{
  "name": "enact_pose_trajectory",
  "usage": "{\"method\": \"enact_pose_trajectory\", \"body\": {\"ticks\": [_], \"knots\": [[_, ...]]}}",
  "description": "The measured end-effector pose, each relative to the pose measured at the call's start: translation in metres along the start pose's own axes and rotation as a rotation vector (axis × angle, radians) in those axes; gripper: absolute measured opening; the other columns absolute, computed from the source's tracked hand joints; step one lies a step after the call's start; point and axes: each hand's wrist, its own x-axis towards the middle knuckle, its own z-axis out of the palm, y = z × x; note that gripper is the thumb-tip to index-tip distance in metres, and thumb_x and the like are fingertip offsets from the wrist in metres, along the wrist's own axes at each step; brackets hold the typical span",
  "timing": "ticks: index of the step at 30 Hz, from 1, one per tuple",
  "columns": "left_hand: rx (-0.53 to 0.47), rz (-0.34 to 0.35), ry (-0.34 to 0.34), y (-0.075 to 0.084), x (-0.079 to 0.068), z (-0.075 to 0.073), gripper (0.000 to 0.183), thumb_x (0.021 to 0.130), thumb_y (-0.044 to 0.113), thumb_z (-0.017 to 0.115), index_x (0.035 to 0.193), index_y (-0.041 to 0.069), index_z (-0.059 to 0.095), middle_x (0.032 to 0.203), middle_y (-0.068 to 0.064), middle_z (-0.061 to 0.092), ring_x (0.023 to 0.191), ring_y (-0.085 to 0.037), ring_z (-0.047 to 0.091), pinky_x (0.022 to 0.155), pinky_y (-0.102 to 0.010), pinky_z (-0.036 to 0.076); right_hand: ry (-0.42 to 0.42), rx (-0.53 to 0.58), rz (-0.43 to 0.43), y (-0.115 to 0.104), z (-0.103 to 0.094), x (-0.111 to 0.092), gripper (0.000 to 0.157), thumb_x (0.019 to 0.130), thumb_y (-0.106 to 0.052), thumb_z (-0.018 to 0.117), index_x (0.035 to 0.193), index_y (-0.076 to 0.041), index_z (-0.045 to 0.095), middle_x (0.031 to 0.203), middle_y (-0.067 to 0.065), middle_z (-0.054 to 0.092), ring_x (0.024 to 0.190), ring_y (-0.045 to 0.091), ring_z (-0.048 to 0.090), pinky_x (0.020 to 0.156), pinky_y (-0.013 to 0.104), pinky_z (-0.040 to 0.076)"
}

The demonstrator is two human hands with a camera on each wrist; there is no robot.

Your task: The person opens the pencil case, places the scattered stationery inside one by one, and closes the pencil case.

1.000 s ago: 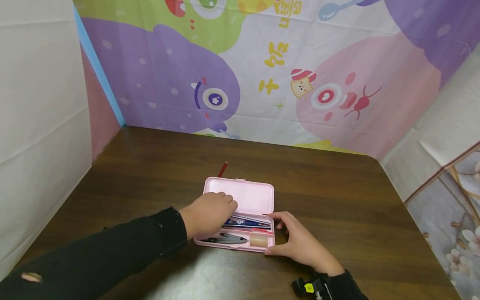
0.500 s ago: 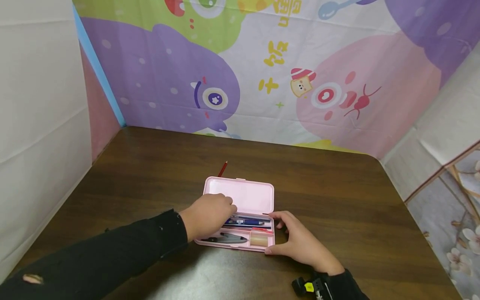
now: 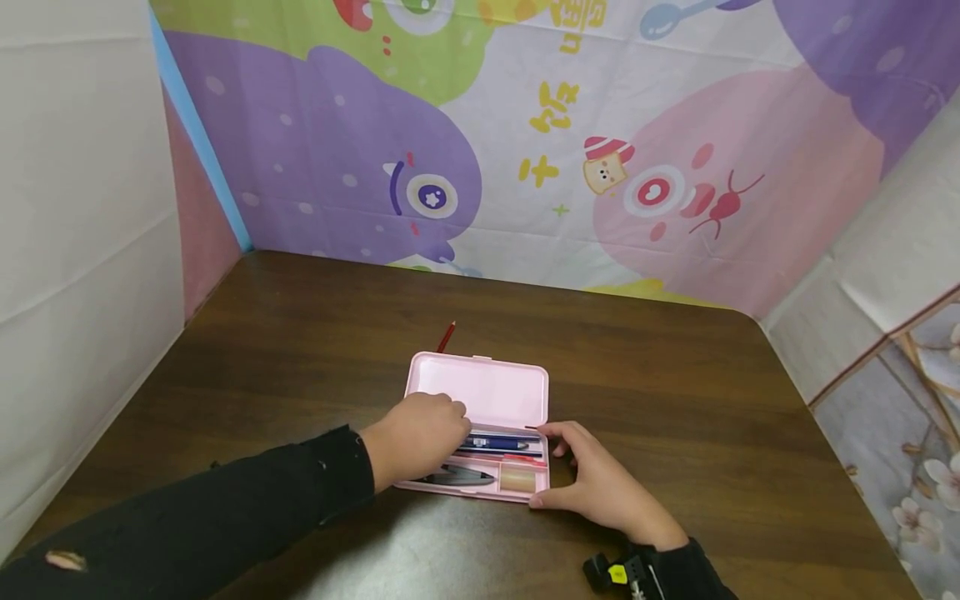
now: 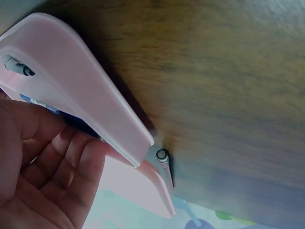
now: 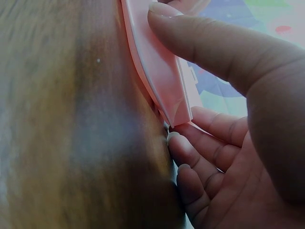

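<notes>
A pink pencil case (image 3: 471, 493) lies open on the table, its lid (image 3: 498, 393) tipped back. My left hand (image 3: 420, 433) reaches over its left part, thumb and curled fingers pinching a blue pen (image 3: 498, 442) in the long back compartment. The pen's left end is hidden under that hand. My right hand (image 3: 596, 479) grips the case's right end, thumb on the front side and fingers at the back corner; the right wrist view shows the thumb (image 5: 200, 36) against the wall. A grey compass (image 3: 461, 476) sits in the front compartment beside a beige eraser block (image 3: 517, 479).
Behind the lid lies a red pencil (image 3: 446, 337) on the brown wooden table (image 3: 675, 392). A patterned curtain (image 3: 525, 192) closes off the back, with a white cloth (image 3: 82, 208) along the left. A black device (image 3: 618, 575) is strapped at the right wrist.
My left hand has shifted slightly toward the front and right over the case, now covering more of the compass's left end. The right hand keeps its grip and the case stays put.
</notes>
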Motion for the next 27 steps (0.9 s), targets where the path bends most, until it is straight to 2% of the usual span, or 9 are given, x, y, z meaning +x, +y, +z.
{"method": "enact_pose_trajectory", "body": {"ticks": [17,23,27], "knots": [[-0.007,-0.018,0.028,-0.002,0.001,-0.002,0.028,0.076,0.034,0.080,0.094,0.014,0.070,0.080,0.000,0.063,0.074,-0.017,0.060,0.070,-0.035,0.054,0.002,-0.006,0.002,0.000,-0.002,0.000,0.086,0.064,-0.052,0.086,0.135,-0.020,0.049,0.113,-0.006,0.049,0.101,0.014,0.046,0.087,0.036,0.043],[-0.031,-0.016,0.034,-0.005,0.000,-0.004,0.023,0.079,0.031,0.078,0.092,0.015,0.068,0.080,0.001,0.062,0.074,-0.017,0.059,0.070,-0.036,0.053,0.002,-0.004,-0.008,-0.001,-0.001,0.000,0.086,0.064,-0.050,0.087,0.135,-0.020,0.049,0.113,-0.007,0.049,0.101,0.013,0.046,0.087,0.036,0.043],[-0.038,-0.034,0.040,-0.013,0.004,-0.012,0.019,0.083,0.027,0.075,0.097,0.015,0.069,0.082,0.000,0.064,0.076,-0.016,0.060,0.074,-0.035,0.054,0.006,-0.004,-0.007,-0.001,-0.001,0.000,0.086,0.063,-0.050,0.088,0.135,-0.021,0.049,0.113,-0.007,0.049,0.101,0.013,0.046,0.087,0.036,0.043]]}}
